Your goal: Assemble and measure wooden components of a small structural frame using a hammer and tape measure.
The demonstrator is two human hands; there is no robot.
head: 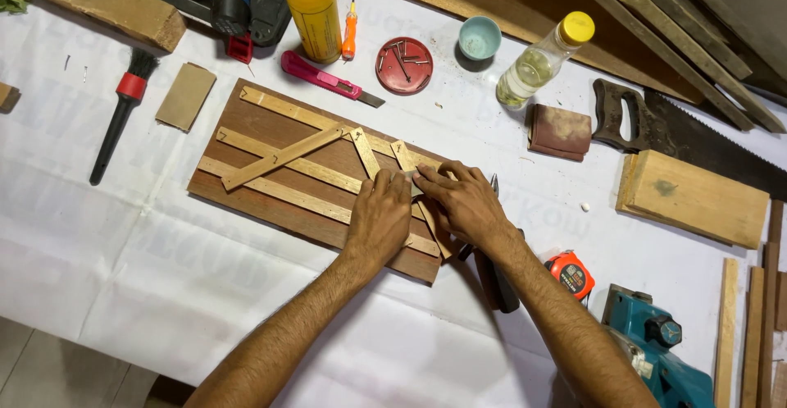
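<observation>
On the brown board (270,186), both hands (379,215) (463,203) press flat, apparently pinching a pale strip (407,162).

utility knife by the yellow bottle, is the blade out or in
Out. The pink utility knife lies flat on the white sheet, and a grey blade tip sticks out of its right end, pointing toward the dark wooden board.

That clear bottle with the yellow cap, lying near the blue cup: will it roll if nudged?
Probably. The bottle lies on its side and looks round, so a sideways push should roll it. It seems only partly filled, so likely light, with liquid sloshing. The smooth plastic may be slippery.
</observation>
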